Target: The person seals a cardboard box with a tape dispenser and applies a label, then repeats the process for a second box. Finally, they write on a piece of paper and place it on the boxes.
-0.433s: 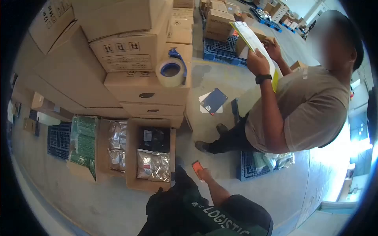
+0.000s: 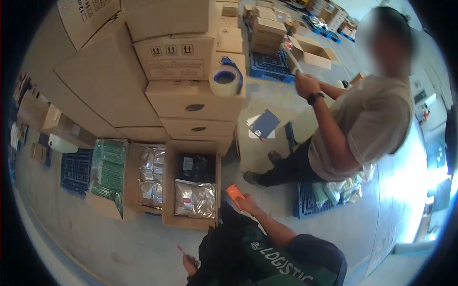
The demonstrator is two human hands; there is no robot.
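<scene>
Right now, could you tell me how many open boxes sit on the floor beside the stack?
3, side by side: one with green packs at the left, one with silver bags in the middle, one with a silver bag and dark items at the right. Others may be hidden.

Daylight pours in from the right edge, where the concrete floor (image 2: 405,190) burns out to white glare with no detail left. Brightness falls off toward the left, leaving the cardboard boxes (image 2: 109,81) in soft, even light and the far left edge dim. A shadow lies on the floor under the standing person (image 2: 362,124). The fisheye lens bends straight lines hard near the rim, and black vignette fills all four corners. The whole frame is slightly soft; small print is unreadable.
</scene>
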